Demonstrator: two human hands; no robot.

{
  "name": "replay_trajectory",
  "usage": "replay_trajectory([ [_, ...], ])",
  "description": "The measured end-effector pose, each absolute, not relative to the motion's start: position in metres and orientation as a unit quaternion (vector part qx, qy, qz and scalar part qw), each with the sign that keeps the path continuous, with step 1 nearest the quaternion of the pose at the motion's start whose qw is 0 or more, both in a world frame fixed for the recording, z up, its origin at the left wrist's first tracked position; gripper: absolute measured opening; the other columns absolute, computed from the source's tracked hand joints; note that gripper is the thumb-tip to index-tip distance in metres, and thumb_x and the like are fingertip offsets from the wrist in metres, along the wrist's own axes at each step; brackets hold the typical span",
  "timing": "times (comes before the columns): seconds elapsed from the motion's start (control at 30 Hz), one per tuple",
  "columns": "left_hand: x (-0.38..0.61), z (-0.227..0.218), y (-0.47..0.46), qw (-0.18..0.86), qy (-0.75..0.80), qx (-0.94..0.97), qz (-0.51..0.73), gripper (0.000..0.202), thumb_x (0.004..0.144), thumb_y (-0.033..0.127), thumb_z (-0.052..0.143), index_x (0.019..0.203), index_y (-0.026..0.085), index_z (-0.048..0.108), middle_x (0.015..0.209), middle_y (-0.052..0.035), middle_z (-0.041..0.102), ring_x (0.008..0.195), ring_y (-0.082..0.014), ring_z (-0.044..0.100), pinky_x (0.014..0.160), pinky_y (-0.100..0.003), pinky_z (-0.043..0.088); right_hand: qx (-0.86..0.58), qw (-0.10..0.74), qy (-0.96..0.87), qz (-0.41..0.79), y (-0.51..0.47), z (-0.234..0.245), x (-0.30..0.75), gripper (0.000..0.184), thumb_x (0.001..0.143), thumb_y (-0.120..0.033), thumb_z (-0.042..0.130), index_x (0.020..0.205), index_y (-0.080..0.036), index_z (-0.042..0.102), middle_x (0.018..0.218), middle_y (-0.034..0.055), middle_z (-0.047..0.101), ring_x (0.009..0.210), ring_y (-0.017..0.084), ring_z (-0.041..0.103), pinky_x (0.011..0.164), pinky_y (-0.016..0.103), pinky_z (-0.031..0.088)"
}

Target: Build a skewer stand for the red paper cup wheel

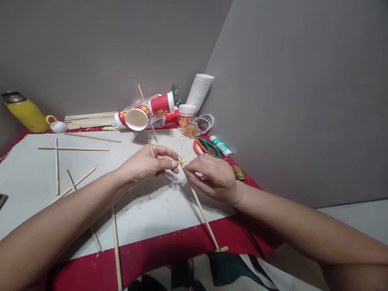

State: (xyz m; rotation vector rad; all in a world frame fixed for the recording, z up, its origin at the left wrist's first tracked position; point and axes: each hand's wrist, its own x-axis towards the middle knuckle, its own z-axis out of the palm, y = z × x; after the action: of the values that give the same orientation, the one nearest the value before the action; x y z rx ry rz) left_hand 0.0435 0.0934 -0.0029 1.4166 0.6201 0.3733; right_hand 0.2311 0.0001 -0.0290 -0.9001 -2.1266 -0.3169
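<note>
My left hand (pixel 148 162) and my right hand (pixel 212 178) meet over the white sheet (pixel 36 178), fingers pinched together at the top of a long wooden stick (pixel 203 212). A yellow rubber band (pixel 182 161) shows at the joint between the fingertips. The stick slants down toward me, and a short crosspiece (pixel 222 249) sits at its lower end. Both hands are closed on the stick's upper end. Another stick (pixel 117 246) runs under my left forearm.
Loose sticks (pixel 72 148) lie on the left of the sheet, a bundle (pixel 91 119) at the back. Red paper cups (pixel 142 115), a white cup stack (pixel 200 91), rubber bands (pixel 190 130), scissors (pixel 207 147), a glue tube (pixel 220 145) and a yellow bottle (pixel 26 113) stand behind.
</note>
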Motion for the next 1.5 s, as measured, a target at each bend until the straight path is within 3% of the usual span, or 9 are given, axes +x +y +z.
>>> replay_trajectory([
  [0.17, 0.045, -0.005, 0.094, 0.698, 0.282, 0.639, 0.159, 0.009, 0.072, 0.018, 0.072, 0.078, 0.011, 0.070, 0.065, -0.0006, 0.068, 0.048, -0.0045, 0.044, 0.045, -0.018, 0.030, -0.314, 0.365, -0.875, -0.048, -0.001, -0.026, 0.240, 0.011, 0.088, -0.008, 0.056, 0.091, -0.018, 0.060, 0.072, 0.0036, 0.064, 0.065, 0.012, 0.057, 0.062, 0.025, 0.046],
  [0.3, 0.045, -0.007, 0.094, 0.710, 0.267, 0.630, 0.168, 0.012, 0.072, 0.020, 0.073, 0.080, 0.013, 0.070, 0.064, 0.0002, 0.068, 0.049, -0.0050, 0.044, 0.046, -0.019, 0.031, -0.436, 0.385, -0.771, 0.259, -0.005, -0.026, 0.240, 0.010, 0.087, -0.017, 0.055, 0.077, -0.018, 0.054, 0.063, -0.0023, 0.052, 0.054, 0.009, 0.046, 0.051, 0.022, 0.038],
  [0.4, 0.045, -0.007, 0.093, 0.712, 0.262, 0.629, 0.171, 0.015, 0.071, 0.023, 0.075, 0.082, 0.014, 0.070, 0.064, 0.0002, 0.067, 0.049, -0.0058, 0.045, 0.047, -0.019, 0.031, -0.433, 0.397, -0.611, 0.530, -0.002, -0.031, 0.239, 0.013, 0.086, -0.024, 0.052, 0.075, -0.018, 0.050, 0.056, -0.0067, 0.040, 0.047, 0.007, 0.037, 0.046, 0.021, 0.033],
  [0.5, 0.045, -0.005, 0.091, 0.699, 0.258, 0.646, 0.163, 0.017, 0.072, 0.027, 0.074, 0.082, 0.013, 0.072, 0.065, 0.0001, 0.067, 0.049, -0.0057, 0.043, 0.047, -0.020, 0.030, -0.387, 0.391, -0.507, 0.663, 0.005, -0.032, 0.236, 0.010, 0.083, -0.024, 0.052, 0.077, -0.015, 0.053, 0.054, -0.0091, 0.033, 0.044, 0.006, 0.028, 0.043, 0.019, 0.028],
  [0.63, 0.045, -0.002, 0.085, 0.672, 0.273, 0.666, 0.174, 0.020, 0.070, 0.032, 0.078, 0.074, 0.013, 0.072, 0.061, 0.0019, 0.063, 0.048, -0.0043, 0.039, 0.047, -0.020, 0.027, -0.369, 0.371, -0.481, 0.704, 0.013, -0.027, 0.234, 0.011, 0.081, -0.020, 0.051, 0.072, -0.014, 0.053, 0.052, -0.0080, 0.035, 0.043, 0.005, 0.027, 0.041, 0.018, 0.026],
  [0.8, 0.048, -0.002, 0.075, 0.681, 0.285, 0.642, 0.206, 0.023, 0.061, 0.026, 0.084, 0.069, 0.011, 0.069, 0.060, 0.0026, 0.062, 0.056, -0.0058, 0.047, 0.054, -0.019, 0.032, -0.379, 0.367, -0.433, 0.731, 0.018, -0.021, 0.235, 0.020, 0.081, -0.018, 0.052, 0.062, -0.016, 0.045, 0.050, -0.0071, 0.035, 0.041, 0.004, 0.027, 0.039, 0.015, 0.025],
  [1.1, 0.048, -0.002, 0.071, 0.662, 0.289, 0.656, 0.219, 0.020, 0.067, 0.027, 0.080, 0.069, 0.012, 0.067, 0.064, 0.0002, 0.065, 0.059, -0.0076, 0.052, 0.056, -0.020, 0.036, -0.366, 0.252, -0.399, 0.802, 0.042, -0.003, 0.241, 0.019, 0.084, -0.018, 0.056, 0.068, -0.014, 0.048, 0.053, -0.0085, 0.031, 0.041, 0.002, 0.022, 0.034, 0.011, 0.021],
  [1.27, 0.046, 0.004, 0.072, 0.653, 0.328, 0.653, 0.196, 0.022, 0.065, 0.027, 0.081, 0.071, 0.013, 0.065, 0.062, 0.0012, 0.066, 0.048, -0.0042, 0.041, 0.046, -0.018, 0.026, -0.369, 0.275, -0.411, 0.787, 0.042, 0.001, 0.242, 0.025, 0.082, -0.028, 0.069, 0.071, -0.012, 0.053, 0.053, -0.0078, 0.038, 0.041, 0.001, 0.024, 0.034, 0.011, 0.020],
  [1.5, 0.046, 0.002, 0.074, 0.655, 0.309, 0.666, 0.180, 0.024, 0.069, 0.033, 0.079, 0.073, 0.013, 0.067, 0.065, -0.0004, 0.067, 0.048, -0.0043, 0.037, 0.045, -0.019, 0.023, -0.454, 0.240, -0.422, 0.747, 0.044, 0.003, 0.244, 0.033, 0.084, -0.034, 0.068, 0.064, -0.014, 0.050, 0.052, -0.0060, 0.041, 0.040, 0.002, 0.024, 0.032, 0.012, 0.022],
])
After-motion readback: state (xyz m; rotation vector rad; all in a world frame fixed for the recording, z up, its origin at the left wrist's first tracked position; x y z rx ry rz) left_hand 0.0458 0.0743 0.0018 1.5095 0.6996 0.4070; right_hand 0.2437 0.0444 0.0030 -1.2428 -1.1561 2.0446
